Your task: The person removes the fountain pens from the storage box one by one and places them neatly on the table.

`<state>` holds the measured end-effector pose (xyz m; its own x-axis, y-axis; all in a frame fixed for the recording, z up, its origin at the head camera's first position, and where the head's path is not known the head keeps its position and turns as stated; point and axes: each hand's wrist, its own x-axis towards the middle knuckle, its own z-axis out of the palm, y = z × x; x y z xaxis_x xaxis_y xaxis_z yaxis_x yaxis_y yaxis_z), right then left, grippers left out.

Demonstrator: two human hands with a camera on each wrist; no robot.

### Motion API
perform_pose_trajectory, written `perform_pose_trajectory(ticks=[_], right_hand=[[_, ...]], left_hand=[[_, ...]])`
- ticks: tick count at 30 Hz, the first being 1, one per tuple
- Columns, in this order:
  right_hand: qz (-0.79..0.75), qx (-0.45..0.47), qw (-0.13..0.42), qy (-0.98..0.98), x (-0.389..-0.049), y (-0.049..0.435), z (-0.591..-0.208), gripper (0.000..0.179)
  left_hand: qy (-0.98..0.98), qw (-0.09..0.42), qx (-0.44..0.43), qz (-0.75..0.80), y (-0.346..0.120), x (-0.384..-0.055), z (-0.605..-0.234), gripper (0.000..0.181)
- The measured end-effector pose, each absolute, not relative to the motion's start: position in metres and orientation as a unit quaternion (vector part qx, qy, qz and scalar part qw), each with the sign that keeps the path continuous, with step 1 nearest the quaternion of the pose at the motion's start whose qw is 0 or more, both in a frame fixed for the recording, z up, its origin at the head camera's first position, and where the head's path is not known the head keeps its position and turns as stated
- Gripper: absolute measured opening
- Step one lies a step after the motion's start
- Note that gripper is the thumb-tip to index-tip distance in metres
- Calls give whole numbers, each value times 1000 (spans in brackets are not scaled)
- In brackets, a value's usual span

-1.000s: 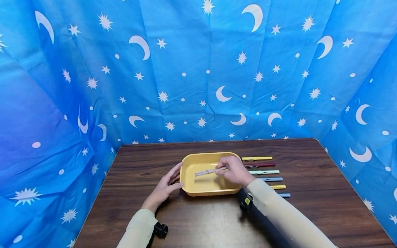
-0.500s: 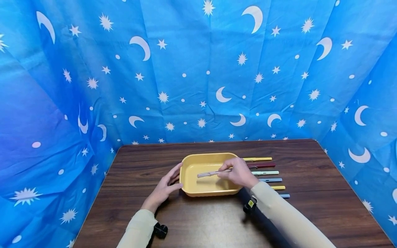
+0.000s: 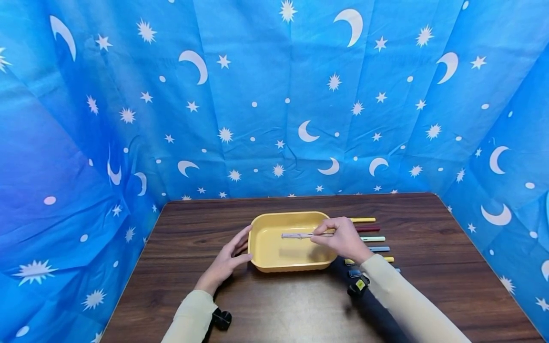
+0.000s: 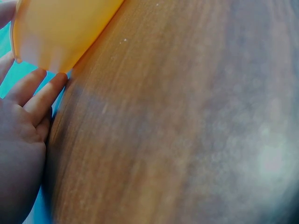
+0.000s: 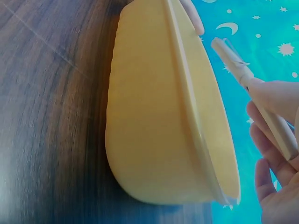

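A shallow yellow bin (image 3: 287, 268) stands on the table. My left hand (image 3: 225, 264) rests against its left end with fingers extended; the left wrist view has the fingertips (image 4: 58, 80) touching the bin's wall (image 4: 65, 32). Over the bin's right half, my right hand (image 3: 343, 237) pinches a pale lilac-grey pen (image 3: 296, 236) between thumb and fingers. That pen points left, held nearly level. Seen from the right wrist, the pen (image 5: 233, 63) is above the bin's rim, apart from it, its clip end outward. The bare inside of the bin shows.
Several pens lie in a row right of the bin, partly behind my right hand and arm: yellow (image 3: 364, 220), dark red (image 3: 370, 228), mint green (image 3: 375, 238), blue (image 3: 381, 248), another yellow (image 3: 386, 259), another blue (image 3: 355, 273). Blue star-and-moon cloth (image 3: 257, 119) surrounds the brown table (image 3: 274, 305).
My right hand has moved right with the pen, which now lies more level. The near ends of the front two pens have come into view. My left hand and the bin stay put.
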<state>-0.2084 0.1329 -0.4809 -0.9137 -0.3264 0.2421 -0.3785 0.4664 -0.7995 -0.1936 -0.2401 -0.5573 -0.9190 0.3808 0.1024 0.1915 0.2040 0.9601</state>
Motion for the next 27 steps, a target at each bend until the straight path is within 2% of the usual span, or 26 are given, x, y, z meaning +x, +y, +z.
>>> perform_pose_trajectory(ticks=[17, 27], right_hand=[[479, 217, 35, -850, -197, 177, -481, 6], [446, 211, 70, -867, -181, 205, -481, 10]], left_hand=[[770, 79, 188, 605, -242, -194, -560, 77], [770, 81, 184, 606, -241, -195, -559, 77]])
